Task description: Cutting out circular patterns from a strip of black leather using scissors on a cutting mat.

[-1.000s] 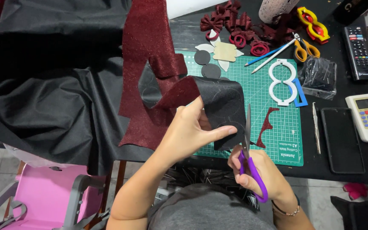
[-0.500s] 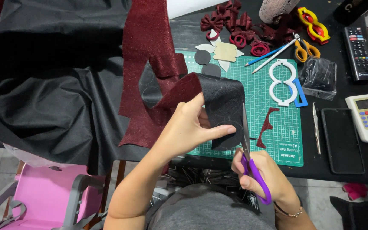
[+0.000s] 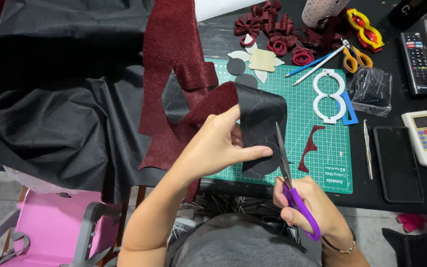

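Now our left hand (image 3: 218, 143) pinches the folded-over flap of the dark red glitter sheet (image 3: 171, 74), its black backing turned up toward us, thumb clamped on the flap's lower edge. Our right hand (image 3: 310, 207) is clenched around the purple-handled scissors (image 3: 287, 178), the blades pointing to twelve o'clock along the flap's right edge; whether they are biting the material we cannot quite tell. The flap hovers over the green cutting mat (image 3: 317, 163) on the table (image 3: 401, 163). At one o'clock from the blades lies a white figure-eight template (image 3: 328, 96), and at three o'clock a dark phone (image 3: 397, 163).
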